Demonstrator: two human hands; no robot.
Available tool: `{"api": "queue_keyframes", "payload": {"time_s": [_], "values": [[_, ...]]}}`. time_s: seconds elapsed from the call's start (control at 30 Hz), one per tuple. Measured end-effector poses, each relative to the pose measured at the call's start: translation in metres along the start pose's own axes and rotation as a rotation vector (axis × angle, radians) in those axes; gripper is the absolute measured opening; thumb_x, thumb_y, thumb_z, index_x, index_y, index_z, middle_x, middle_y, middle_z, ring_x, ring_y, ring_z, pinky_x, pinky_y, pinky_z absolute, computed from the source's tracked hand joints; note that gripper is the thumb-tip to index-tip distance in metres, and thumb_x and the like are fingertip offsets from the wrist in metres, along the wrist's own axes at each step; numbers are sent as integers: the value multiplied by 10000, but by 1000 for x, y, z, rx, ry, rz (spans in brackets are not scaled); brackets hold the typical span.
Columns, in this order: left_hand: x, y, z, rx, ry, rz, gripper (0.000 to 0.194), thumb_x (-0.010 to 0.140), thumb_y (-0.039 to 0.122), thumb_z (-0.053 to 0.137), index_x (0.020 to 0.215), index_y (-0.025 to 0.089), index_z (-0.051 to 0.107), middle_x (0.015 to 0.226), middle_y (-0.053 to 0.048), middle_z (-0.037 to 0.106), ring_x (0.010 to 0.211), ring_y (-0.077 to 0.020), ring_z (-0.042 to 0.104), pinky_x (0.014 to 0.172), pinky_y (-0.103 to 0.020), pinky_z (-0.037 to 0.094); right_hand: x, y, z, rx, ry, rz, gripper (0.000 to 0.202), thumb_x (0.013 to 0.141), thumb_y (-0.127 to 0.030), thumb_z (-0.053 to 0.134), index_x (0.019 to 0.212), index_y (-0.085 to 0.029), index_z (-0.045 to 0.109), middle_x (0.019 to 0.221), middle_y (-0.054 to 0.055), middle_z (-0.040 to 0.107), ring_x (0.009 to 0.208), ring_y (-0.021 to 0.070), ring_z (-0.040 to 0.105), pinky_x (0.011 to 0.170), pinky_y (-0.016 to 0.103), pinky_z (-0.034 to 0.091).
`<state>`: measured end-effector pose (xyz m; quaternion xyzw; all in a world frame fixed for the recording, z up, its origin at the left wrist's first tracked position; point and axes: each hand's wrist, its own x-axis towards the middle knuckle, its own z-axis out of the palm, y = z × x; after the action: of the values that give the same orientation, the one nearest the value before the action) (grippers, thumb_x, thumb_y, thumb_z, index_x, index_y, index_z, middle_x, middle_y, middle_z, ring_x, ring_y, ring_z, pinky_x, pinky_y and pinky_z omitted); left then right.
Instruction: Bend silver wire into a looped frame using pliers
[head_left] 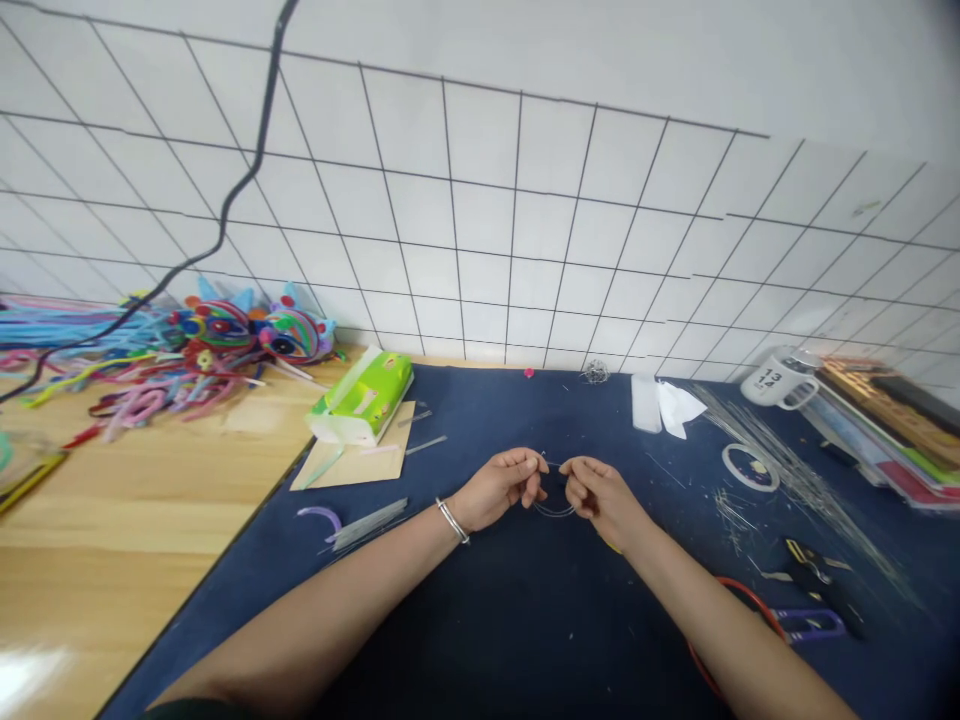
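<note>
A thin wire loop [555,514] hangs between my two hands over the dark blue mat. My left hand [513,482], with a silver bangle on its wrist, pinches one part of the wire between thumb and forefinger. Close by on the other side, my right hand [596,490] pinches the wire too. A short stretch of wire shows between the fingertips, and the lower curve sags beneath. Just past my right wrist a bit of something yellow [613,545] peeks out, mostly hidden.
Long thin wires [802,470] lie at the right, near a white ring [751,468], a mug [780,380] and purple-handled tool [810,624]. Leftward are cut strips [369,524], a green tissue pack [364,395] and colourful pipe cleaners [142,405]. A black cable [259,150] crosses the upper left.
</note>
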<state>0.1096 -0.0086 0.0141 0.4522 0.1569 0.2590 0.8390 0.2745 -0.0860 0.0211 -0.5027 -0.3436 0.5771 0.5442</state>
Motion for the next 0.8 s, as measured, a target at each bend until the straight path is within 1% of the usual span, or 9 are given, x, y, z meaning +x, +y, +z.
{"api": "queue_keyframes", "payload": {"time_s": [0.07, 0.17, 0.3, 0.47, 0.57, 0.67, 0.73, 0.8], "values": [[-1, 1, 0, -2, -20, -28, 231, 780, 355, 544, 817, 128, 574, 485, 29, 499, 403, -67, 432, 668, -316, 455, -2, -1, 2, -11, -49, 29, 325, 730, -476, 570, 798, -159, 545, 508, -66, 332, 420, 61, 338, 372, 182, 167], [-5, 2, 0, -3, -42, -56, 224, 770, 355, 555, 781, 132, 570, 460, 34, 492, 361, -56, 395, 626, -306, 451, -3, -3, 5, -21, -93, 44, 322, 732, -480, 566, 726, -165, 503, 501, -74, 309, 418, 57, 343, 379, 181, 183], [-17, 5, -2, -6, -50, -75, 211, 784, 338, 544, 713, 139, 554, 410, 46, 472, 345, -47, 380, 669, -304, 443, -5, -3, 12, -46, -140, 60, 350, 735, -478, 563, 629, -176, 422, 493, -72, 344, 431, 63, 390, 397, 187, 227], [-40, 11, -5, -9, -55, -128, 223, 777, 318, 561, 652, 134, 545, 368, 53, 439, 338, -54, 385, 705, -329, 439, -8, -1, 27, -89, -218, 102, 368, 725, -454, 586, 570, -168, 415, 467, -58, 396, 457, 83, 450, 420, 197, 259], [-51, 14, -8, -31, -29, -128, 234, 784, 323, 552, 641, 139, 536, 373, 57, 428, 346, -56, 387, 740, -349, 434, -8, -1, 39, -82, -245, 129, 386, 723, -458, 586, 549, -170, 397, 462, -59, 385, 458, 82, 441, 420, 195, 256], [-59, 14, -15, -69, 27, -104, 253, 806, 348, 513, 656, 144, 528, 405, 51, 431, 370, -56, 389, 743, -347, 434, -5, 0, 47, -51, -235, 146, 391, 748, -483, 543, 566, -175, 385, 481, -66, 350, 444, 70, 407, 407, 191, 240], [-61, 12, -21, -94, 77, -84, 247, 816, 358, 497, 691, 147, 528, 457, 41, 456, 402, -56, 405, 727, -326, 438, -2, 3, 50, 7, -203, 162, 374, 772, -504, 497, 611, -176, 418, 508, -62, 346, 457, 73, 411, 404, 189, 250], [-62, 11, -26, -112, 124, -70, 232, 817, 361, 497, 728, 149, 530, 518, 30, 485, 436, -56, 427, 706, -303, 440, -1, 8, 49, 77, -167, 180, 348, 786, -503, 475, 682, -171, 480, 550, -44, 386, 504, 89, 450, 421, 197, 301]]}}
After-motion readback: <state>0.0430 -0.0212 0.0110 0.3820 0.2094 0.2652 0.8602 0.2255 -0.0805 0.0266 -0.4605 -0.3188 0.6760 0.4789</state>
